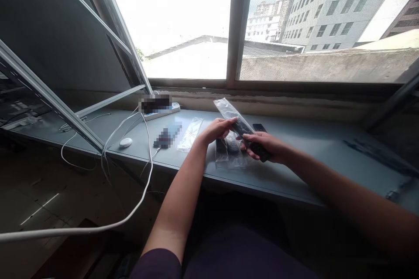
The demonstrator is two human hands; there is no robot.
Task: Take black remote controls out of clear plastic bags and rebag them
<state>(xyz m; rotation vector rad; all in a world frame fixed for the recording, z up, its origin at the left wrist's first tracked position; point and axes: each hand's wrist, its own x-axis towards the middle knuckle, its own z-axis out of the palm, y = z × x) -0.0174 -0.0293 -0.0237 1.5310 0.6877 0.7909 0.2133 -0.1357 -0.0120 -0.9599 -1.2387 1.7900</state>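
A long black remote control (260, 151) is tilted above the table, its upper part inside a clear plastic bag (225, 108) and its lower end out of it. My left hand (218, 130) is closed on the bag around the remote's upper part. Lower down, my right hand (263, 143) grips the remote itself, fingers wrapped beneath it. Below both hands lie dark objects in clear bags (229, 152), partly covered by my hands. Just behind my right hand rests a small black object (259, 127); its kind is unclear.
Left of my hands on the grey table (304, 174) are a flat clear bag (190, 135), a pixelated phone-like device (167, 136) on a cable, and a round white object (125, 142). A white power strip (175, 108), loose white cables (149, 174) and a metal frame (52, 91) stand further left.
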